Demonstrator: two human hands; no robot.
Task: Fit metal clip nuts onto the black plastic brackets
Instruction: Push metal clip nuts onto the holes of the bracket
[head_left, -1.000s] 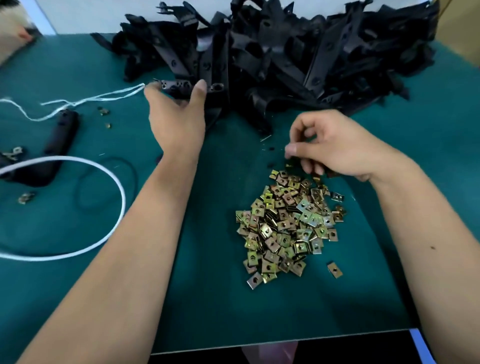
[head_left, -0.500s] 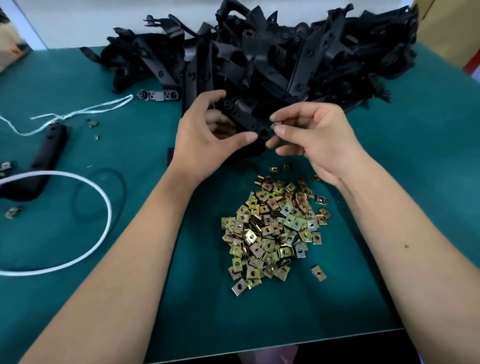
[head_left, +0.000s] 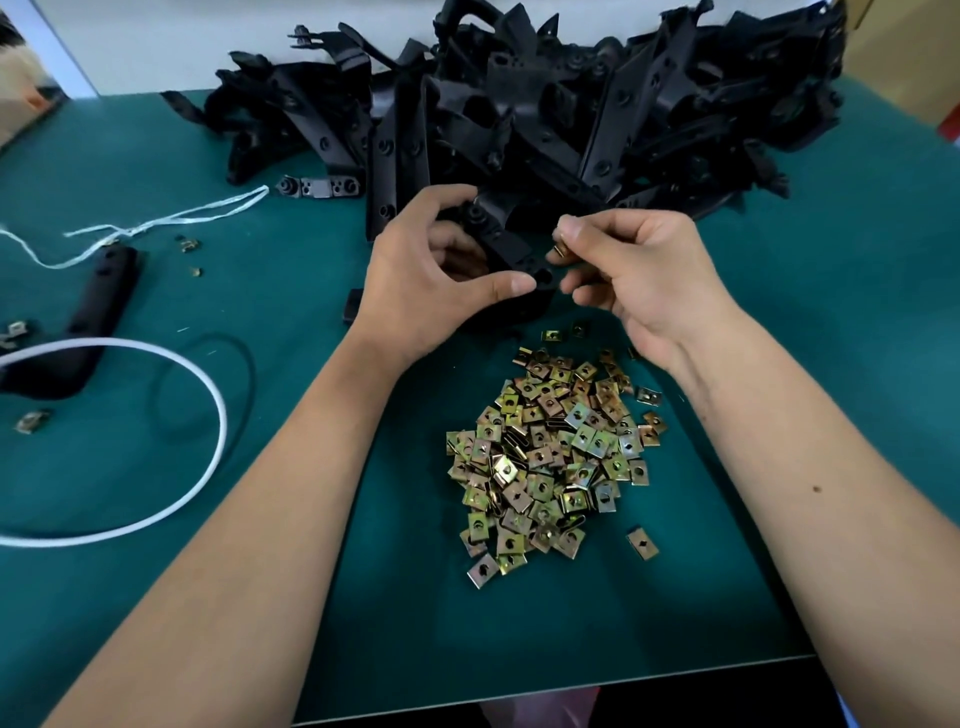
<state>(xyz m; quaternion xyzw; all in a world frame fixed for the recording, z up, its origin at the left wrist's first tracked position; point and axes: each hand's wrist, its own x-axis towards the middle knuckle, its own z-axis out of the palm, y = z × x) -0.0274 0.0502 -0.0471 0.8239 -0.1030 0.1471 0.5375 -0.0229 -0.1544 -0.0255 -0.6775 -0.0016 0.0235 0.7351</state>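
**Lining up a nut with the bracket end**

Lying at far left, a white cord loop (head_left: 208, 395) and a finished-looking black part (head_left: 98, 306) sit well apart from the work. The left hand (head_left: 415, 291) curls thumb and fingers round a matte black bracket (head_left: 511, 249), probably steadying its holed end toward the other hand. The right hand (head_left: 639, 275) pinches a small folded brass-toned nut (head_left: 559, 249) just beside that end, apparently not yet on. Below lies the shiny, square-cut nut pile (head_left: 550, 462); behind, the tangled bracket heap (head_left: 571, 104) on the green mat (head_left: 831, 312).
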